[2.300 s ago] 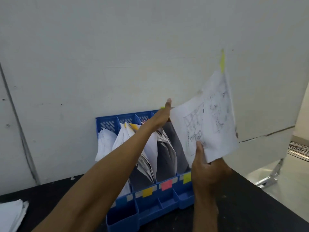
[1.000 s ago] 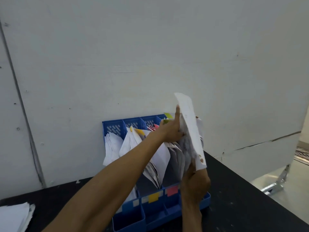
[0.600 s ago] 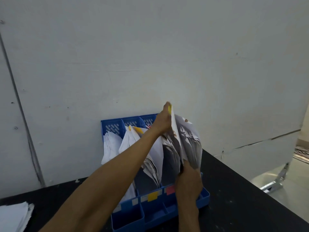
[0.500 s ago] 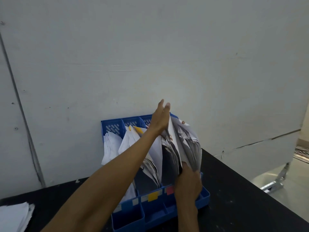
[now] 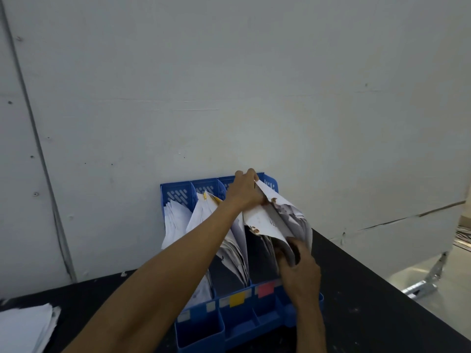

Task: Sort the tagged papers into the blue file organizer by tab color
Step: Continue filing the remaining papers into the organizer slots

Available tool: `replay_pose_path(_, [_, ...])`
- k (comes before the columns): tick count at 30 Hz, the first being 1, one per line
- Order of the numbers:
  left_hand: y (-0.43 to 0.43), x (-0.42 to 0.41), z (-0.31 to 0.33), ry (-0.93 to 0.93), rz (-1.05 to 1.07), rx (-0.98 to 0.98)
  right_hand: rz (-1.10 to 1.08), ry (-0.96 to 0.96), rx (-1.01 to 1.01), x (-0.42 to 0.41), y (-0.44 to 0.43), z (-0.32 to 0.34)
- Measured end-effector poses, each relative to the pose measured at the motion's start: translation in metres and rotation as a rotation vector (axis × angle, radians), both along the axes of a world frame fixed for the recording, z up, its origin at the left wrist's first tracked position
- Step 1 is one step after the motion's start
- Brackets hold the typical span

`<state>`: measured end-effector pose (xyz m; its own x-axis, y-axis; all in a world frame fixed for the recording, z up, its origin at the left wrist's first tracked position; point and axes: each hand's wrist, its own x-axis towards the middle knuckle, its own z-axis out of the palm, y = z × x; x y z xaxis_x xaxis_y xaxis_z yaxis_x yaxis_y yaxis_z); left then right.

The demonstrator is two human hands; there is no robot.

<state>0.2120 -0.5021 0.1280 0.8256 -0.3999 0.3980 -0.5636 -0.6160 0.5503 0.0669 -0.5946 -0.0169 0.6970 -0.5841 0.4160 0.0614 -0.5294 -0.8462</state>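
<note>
Blue file organizer (image 5: pixel 198 324) stands on the counter (image 5: pixel 369 301) against the wall. The left hand (image 5: pixel 244 189) pinches the far top corner of a sheet (image 5: pixel 265 220) in the rightmost compartment. The right hand (image 5: pixel 300 271) grips its near lower edge. A paper stack (image 5: pixel 23 327) lies near left.

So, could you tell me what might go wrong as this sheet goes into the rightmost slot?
1. The sheet, held by the left hand at its top and the right hand below, may crumple against the packed papers there.
2. Those papers lean out past the right side of the blue file organizer and could spill.
</note>
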Motion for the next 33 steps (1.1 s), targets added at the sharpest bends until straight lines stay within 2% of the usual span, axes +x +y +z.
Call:
replay_pose_path(6, [0.002, -0.008, 0.009, 0.064, -0.136, 0.058, 0.303, -0.209, 0.13, -0.002, 0.002, 0.009])
replay_pose_path(9, [0.004, -0.014, 0.011, 0.071, -0.168, 0.049, 0.477, -0.323, 0.375, -0.004, 0.007, 0.018])
replay_pose_path(12, [0.002, -0.013, 0.009, 0.0, -0.084, 0.048, 0.597, -0.428, 0.616, -0.007, 0.01, 0.027])
replay_pose_path(14, [0.001, -0.012, 0.007, -0.033, -0.072, 0.059, 0.708, -0.428, 0.715, -0.007, 0.01, 0.029])
replay_pose_path(19, [0.002, -0.01, 0.004, -0.066, -0.157, 0.03, 0.668, -0.322, 0.692, -0.002, 0.021, 0.028])
replay_pose_path(21, [0.005, -0.012, 0.004, -0.07, -0.131, 0.037, 0.666, -0.397, 0.799, 0.0, 0.023, 0.03])
replay_pose_path(25, [0.005, -0.018, 0.002, -0.065, 0.011, 0.007, 0.794, -0.617, 1.143, -0.013, 0.02, 0.04])
replay_pose_path(27, [0.001, -0.018, 0.001, -0.093, 0.095, -0.021, 0.776, -0.634, 1.229, -0.018, 0.015, 0.04])
replay_pose_path(28, [-0.002, -0.019, 0.002, -0.108, 0.123, -0.055, 0.691, -0.593, 1.165, -0.019, 0.013, 0.038])
replay_pose_path(31, [-0.011, -0.023, 0.01, -0.098, 0.191, -0.198, 0.236, -0.464, 0.633, -0.019, 0.006, 0.029])
replay_pose_path(33, [-0.019, -0.023, 0.015, -0.026, 0.239, -0.288, 0.086, -0.434, 0.382, -0.018, 0.004, 0.023])
